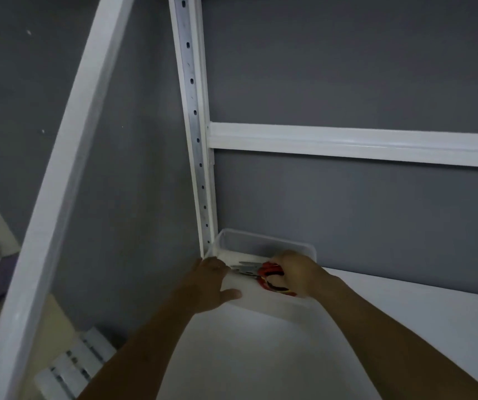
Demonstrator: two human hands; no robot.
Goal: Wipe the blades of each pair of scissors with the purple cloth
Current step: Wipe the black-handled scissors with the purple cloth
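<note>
On the shelf (376,327), back corner: scissors (256,269) in the bin (263,301).
Your right hand (298,272) grips the red handles, blades crosswise, pointing left; your left hand (212,284) grips the rim.

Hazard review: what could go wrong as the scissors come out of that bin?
1. Blades of the red-handled metal scissors point toward the left hand gripping the translucent white plastic bin; a jerk could nick its fingers.
2. The right hand grips bunched handles; tangled pairs might drag out and fall.
</note>
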